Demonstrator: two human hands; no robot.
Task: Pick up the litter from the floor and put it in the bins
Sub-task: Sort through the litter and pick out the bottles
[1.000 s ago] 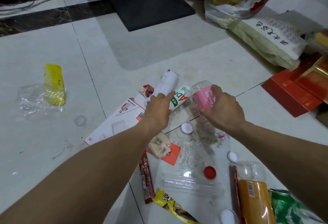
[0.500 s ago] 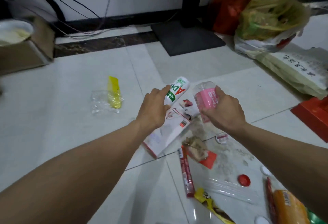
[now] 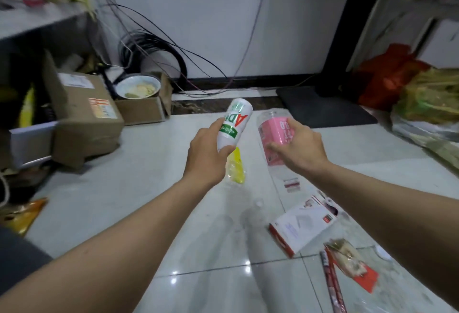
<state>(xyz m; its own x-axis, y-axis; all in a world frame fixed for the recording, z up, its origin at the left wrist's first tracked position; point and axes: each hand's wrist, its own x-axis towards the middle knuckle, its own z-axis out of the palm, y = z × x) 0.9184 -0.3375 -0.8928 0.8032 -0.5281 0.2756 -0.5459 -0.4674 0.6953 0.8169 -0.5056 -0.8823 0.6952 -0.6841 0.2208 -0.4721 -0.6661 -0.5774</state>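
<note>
My left hand [image 3: 205, 153] grips a white bottle [image 3: 233, 124] with a green and red label, held up above the floor. My right hand [image 3: 301, 150] grips a clear bottle with a pink label [image 3: 273, 131], also lifted. Below the hands a yellow wrapper [image 3: 236, 167] lies on the tiles. At the lower right lie a white and red carton [image 3: 301, 225], a long red wrapper [image 3: 331, 285] and a crumpled wrapper on a red card [image 3: 349, 261]. An open cardboard box [image 3: 142, 110] holding a white bowl [image 3: 137, 86] stands at the back left.
A larger taped cardboard box [image 3: 82, 119] sits left of it, under a shelf. Coiled black cables [image 3: 151, 52] hang by the wall. A black stand base [image 3: 323, 108] and full red and yellow bags [image 3: 422, 94] are at the right. An orange packet [image 3: 23, 216] lies far left.
Both hands have lifted their bottles off the floor. My view has swung up and left, bringing the cardboard boxes and wall into sight; the litter pile now lies lower right.
</note>
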